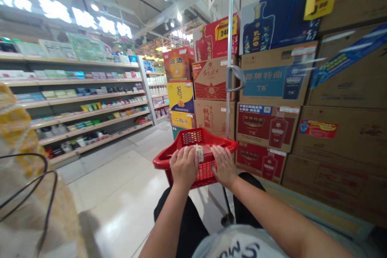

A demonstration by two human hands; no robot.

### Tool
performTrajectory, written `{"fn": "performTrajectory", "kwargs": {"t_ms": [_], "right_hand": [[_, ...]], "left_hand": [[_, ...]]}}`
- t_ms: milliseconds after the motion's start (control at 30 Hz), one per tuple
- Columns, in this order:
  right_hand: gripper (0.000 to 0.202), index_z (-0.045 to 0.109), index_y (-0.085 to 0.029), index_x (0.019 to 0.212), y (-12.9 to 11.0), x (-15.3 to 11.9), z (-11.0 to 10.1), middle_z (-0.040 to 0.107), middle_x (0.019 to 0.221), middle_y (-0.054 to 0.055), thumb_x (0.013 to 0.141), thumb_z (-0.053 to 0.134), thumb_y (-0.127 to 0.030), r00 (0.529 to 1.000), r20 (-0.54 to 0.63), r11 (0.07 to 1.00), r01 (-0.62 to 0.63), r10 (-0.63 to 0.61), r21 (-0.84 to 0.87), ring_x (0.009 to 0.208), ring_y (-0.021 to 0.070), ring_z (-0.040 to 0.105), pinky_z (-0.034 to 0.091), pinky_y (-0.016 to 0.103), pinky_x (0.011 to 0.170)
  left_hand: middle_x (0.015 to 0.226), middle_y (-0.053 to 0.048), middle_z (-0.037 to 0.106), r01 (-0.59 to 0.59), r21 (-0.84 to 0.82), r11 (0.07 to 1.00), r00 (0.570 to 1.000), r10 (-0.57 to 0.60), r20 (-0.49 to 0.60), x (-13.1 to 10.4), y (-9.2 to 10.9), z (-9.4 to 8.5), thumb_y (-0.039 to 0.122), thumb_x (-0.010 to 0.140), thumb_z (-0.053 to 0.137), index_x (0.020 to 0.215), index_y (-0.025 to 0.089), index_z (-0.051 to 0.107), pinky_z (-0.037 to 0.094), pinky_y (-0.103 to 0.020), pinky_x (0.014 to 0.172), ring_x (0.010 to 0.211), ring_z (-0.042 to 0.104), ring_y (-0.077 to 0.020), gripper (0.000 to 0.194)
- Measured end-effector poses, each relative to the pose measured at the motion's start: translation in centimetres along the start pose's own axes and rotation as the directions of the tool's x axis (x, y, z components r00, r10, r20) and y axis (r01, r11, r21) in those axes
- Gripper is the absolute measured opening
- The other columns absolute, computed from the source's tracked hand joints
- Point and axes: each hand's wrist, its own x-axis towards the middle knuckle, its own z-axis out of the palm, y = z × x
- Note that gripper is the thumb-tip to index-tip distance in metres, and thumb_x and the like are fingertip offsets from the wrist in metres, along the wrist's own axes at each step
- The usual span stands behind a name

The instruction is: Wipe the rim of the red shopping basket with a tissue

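Note:
A red plastic shopping basket on wheels stands in front of my knees. My left hand is closed over the near rim, with a crumpled whitish cloth showing beside and under its fingers. My right hand rests on the same rim farther right, fingers over the edge and thumb below it. Only part of the basket's inside shows, through its mesh. A black wheel is visible under the basket.
Stacked liquor cartons rise close on the right, beside a metal pole. Long shelves of small packages run along the left. A yellow-and-white covered shape with black cords is at the near left.

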Motion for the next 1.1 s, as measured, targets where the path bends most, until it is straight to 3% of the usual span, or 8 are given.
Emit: {"fn": "performTrajectory", "kwargs": {"t_ms": [133, 233, 467, 767, 900, 1100], "right_hand": [[0.060, 0.029, -0.011, 0.143, -0.3, 0.1, 0.0, 0.041, 0.141, 0.012, 0.085, 0.042, -0.024, 1.000, 0.005, 1.000, -0.009, 0.009, -0.008, 0.134, 0.0242, 0.027, 0.020, 0.046, 0.110], [0.058, 0.031, -0.012, 0.142, -0.5, 0.1, 0.1, 0.041, 0.141, 0.011, 0.086, 0.041, -0.025, 1.000, 0.005, 1.000, -0.019, 0.019, 0.002, 0.133, 0.0242, 0.027, 0.019, 0.045, 0.111], [0.058, 0.031, -0.011, 0.141, -0.8, 0.1, 0.3, 0.041, 0.141, 0.011, 0.086, 0.042, -0.026, 0.999, 0.007, 0.999, -0.040, 0.040, 0.025, 0.133, 0.0244, 0.027, 0.018, 0.046, 0.111], [0.055, 0.036, -0.007, 0.137, -0.9, 0.2, 0.3, 0.043, 0.138, 0.015, 0.087, 0.042, -0.029, 0.999, -0.022, 0.999, -0.027, 0.028, 0.042, 0.133, 0.0261, 0.027, 0.017, 0.047, 0.111], [0.056, 0.035, -0.006, 0.137, -0.7, 0.1, 0.2, 0.042, 0.139, 0.015, 0.087, 0.043, -0.029, 1.000, -0.002, 0.999, -0.013, 0.013, 0.044, 0.133, 0.0257, 0.027, 0.018, 0.046, 0.111], [0.057, 0.032, -0.009, 0.140, -1.0, 0.3, 0.3, 0.041, 0.141, 0.012, 0.087, 0.042, -0.026, 0.999, 0.016, 0.999, -0.034, 0.033, 0.031, 0.133, 0.0246, 0.028, 0.018, 0.046, 0.111]], "left_hand": [[0.113, -0.008, 0.063, 0.069, 0.025, 0.997, 0.996, -0.068, -0.049, -1.4, -2.7, -0.2, 0.027, 0.090, 0.043, 0.111, 0.020, 0.058, 0.028, -0.044, 0.102, 0.107, 0.054, -0.0248, 0.027], [0.111, -0.008, 0.064, 0.106, 0.015, 0.994, 0.992, -0.105, -0.073, -1.9, -3.4, -0.1, 0.026, 0.090, 0.044, 0.111, 0.019, 0.058, 0.027, -0.044, 0.103, 0.108, 0.053, -0.0254, 0.027], [0.123, -0.005, 0.059, 0.073, -0.025, 0.997, 0.993, -0.075, -0.089, -1.6, -1.9, 0.8, 0.023, 0.089, 0.044, 0.117, 0.022, 0.055, 0.024, -0.045, 0.105, 0.122, 0.044, -0.0268, 0.030], [0.119, -0.004, 0.061, -0.052, -0.051, 0.997, 0.998, 0.054, 0.042, 0.0, 2.8, 1.7, 0.026, 0.089, 0.046, 0.116, 0.022, 0.057, 0.029, -0.044, 0.102, 0.117, 0.048, -0.0271, 0.029], [0.117, -0.006, 0.061, -0.088, -0.037, 0.995, 0.994, 0.090, 0.054, 0.3, 2.2, 0.9, 0.027, 0.089, 0.046, 0.114, 0.022, 0.058, 0.033, -0.041, 0.099, 0.113, 0.051, -0.0244, 0.027], [0.110, -0.005, 0.063, 0.033, 0.039, 0.999, 0.999, -0.034, 0.038, 0.3, -0.4, 0.1, 0.029, 0.091, 0.044, 0.106, 0.021, 0.059, 0.035, -0.041, 0.096, 0.109, 0.053, -0.0243, 0.022]]}}
